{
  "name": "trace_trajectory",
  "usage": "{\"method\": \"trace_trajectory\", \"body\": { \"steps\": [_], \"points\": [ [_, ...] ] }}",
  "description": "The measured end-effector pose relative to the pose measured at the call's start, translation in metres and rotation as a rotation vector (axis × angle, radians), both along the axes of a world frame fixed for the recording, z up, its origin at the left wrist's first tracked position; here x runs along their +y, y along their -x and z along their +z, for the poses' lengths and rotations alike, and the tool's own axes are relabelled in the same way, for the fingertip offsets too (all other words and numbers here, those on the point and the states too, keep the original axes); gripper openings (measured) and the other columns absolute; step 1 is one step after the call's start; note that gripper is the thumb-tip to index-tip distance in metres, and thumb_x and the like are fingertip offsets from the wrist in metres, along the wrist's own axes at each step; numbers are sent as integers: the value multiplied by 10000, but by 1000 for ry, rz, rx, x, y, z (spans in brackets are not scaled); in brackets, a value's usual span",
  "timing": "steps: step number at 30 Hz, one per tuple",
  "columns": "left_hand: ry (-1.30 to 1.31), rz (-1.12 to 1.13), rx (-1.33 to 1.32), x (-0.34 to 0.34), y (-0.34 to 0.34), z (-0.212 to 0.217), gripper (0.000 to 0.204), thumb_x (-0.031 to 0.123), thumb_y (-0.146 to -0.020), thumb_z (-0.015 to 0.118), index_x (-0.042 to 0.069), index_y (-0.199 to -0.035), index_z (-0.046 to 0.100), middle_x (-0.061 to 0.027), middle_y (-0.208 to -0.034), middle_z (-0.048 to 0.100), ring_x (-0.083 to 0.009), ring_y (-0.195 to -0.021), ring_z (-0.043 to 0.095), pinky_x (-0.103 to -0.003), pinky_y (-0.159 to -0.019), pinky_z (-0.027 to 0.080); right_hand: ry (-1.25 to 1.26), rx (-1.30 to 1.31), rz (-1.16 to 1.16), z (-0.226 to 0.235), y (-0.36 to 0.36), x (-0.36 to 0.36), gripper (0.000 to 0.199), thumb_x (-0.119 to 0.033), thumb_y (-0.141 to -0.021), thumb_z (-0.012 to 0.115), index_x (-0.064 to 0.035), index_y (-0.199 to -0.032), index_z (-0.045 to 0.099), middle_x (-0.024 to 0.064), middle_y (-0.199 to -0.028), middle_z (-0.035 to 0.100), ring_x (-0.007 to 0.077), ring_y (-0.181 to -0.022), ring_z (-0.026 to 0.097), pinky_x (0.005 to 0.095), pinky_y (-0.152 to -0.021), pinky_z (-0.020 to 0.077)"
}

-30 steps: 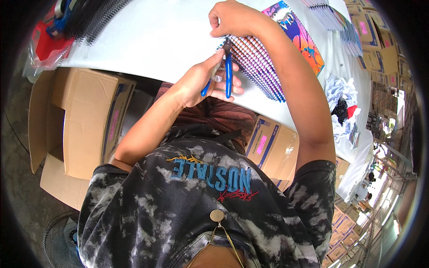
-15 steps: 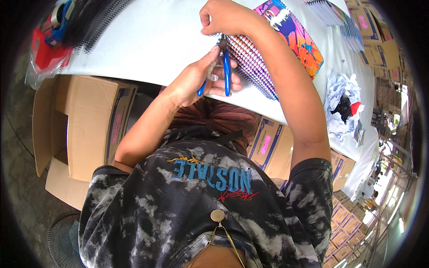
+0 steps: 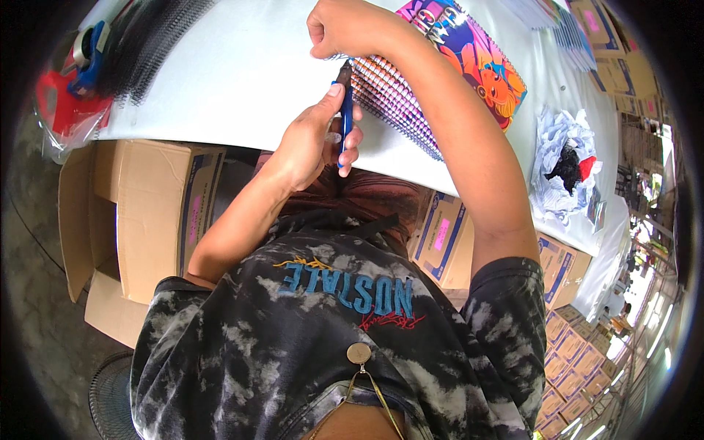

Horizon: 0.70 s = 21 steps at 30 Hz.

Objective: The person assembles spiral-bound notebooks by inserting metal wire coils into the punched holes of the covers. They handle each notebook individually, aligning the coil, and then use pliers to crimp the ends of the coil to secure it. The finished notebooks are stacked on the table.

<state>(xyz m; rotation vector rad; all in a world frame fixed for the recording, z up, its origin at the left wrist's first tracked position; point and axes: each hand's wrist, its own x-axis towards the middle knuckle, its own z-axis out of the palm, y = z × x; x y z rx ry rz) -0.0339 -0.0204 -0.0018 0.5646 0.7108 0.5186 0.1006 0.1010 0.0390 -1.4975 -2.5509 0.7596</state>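
Observation:
My left hand [image 3: 315,139] is closed round cutting pliers [image 3: 346,110] with blue handles and dark jaws. The jaws point away from me and reach the far left end of a row of spiral-bound notebooks [image 3: 392,95], at their coils. The handles look close together or edge-on. Curled into a fist, my right hand [image 3: 345,29] lies over that same end, just beyond the plier tips. Its fingers are mostly hidden, so what they grip cannot be made out. A colourful notebook cover [image 3: 484,70] shows beyond my right forearm.
Black plastic coils [image 3: 154,51] lie at the far left of the white table [image 3: 242,81], beside a blue-and-red tape dispenser [image 3: 88,62]. Crumpled pale plastic [image 3: 561,161] sits at right. More notebooks [image 3: 572,44] stand far right. Cardboard boxes [image 3: 150,213] stand below the table edge; a fan [image 3: 110,396] is lower left.
Both hands have shifted a little left. The pliers, earlier seen with handles spread, have turned or closed so the handles line up. The notebooks also appear slightly farther left.

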Motion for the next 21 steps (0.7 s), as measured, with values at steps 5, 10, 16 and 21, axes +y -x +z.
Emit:
{"method": "trace_trajectory", "body": {
  "steps": [5,10,16,21],
  "points": [
    [-38,3,4,-6,-7,14,522,511,-953,276,38,-1027,484,-85,-756,542,-214,-661,586,-336,-611,507,-4,6,-7,-1,-1,0,157,-113,-615,660,2,-721,672,222,-708,632,327,-690,641,366,-671,513],
    [3,34,-15,6,-10,15,517,501,-957,273,38,-1031,489,-77,-725,520,-194,-608,543,-317,-587,483,11,3,-23,-1,-1,1,155,-114,-616,659,2,-719,672,224,-701,630,325,-679,642,369,-667,514],
    [-33,0,-25,0,-3,18,506,499,-958,264,45,-1013,481,-76,-708,492,-185,-574,485,-320,-532,464,-3,45,-78,-5,-2,5,161,-125,-608,660,-8,-716,683,220,-699,634,317,-662,644,351,-665,517],
    [-60,-84,-97,10,-8,12,591,525,-952,229,19,-1141,469,-175,-973,607,-304,-942,634,-360,-738,530,-6,50,-70,-5,-3,8,173,-141,-608,658,-17,-723,690,204,-702,642,303,-654,647,338,-657,519]
  ]
}}
